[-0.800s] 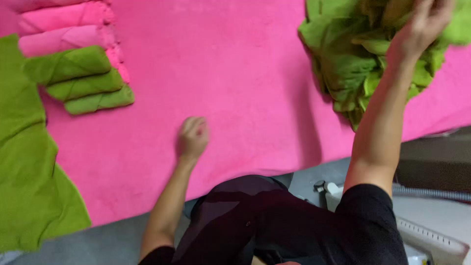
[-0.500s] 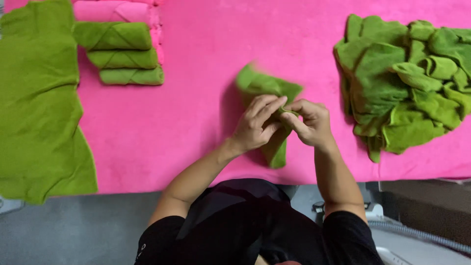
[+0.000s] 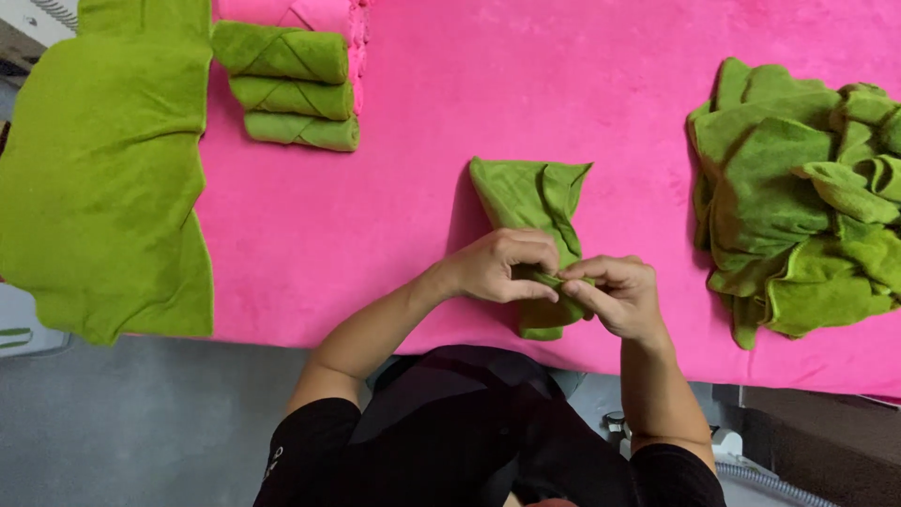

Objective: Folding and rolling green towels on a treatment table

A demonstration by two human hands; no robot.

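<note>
A crumpled green towel (image 3: 527,199) lies on the pink cloth-covered table (image 3: 394,216) in front of me. My left hand (image 3: 496,267) and my right hand (image 3: 615,293) both pinch its near edge, fingertips almost touching. The towel's far part spreads out flat beyond my hands. Its near end hangs down below my fingers.
A heap of loose green towels (image 3: 807,197) sits at the right. Three rolled green towels (image 3: 291,89) lie stacked at the far left, with rolled pink ones (image 3: 300,13) behind them. A large flat green cloth (image 3: 103,178) covers the table's left end. Grey floor lies below.
My right hand took a green towel from the heap and brought it to the middle. Both hands now grip its near edge, and it lies flatter than half a second ago.
</note>
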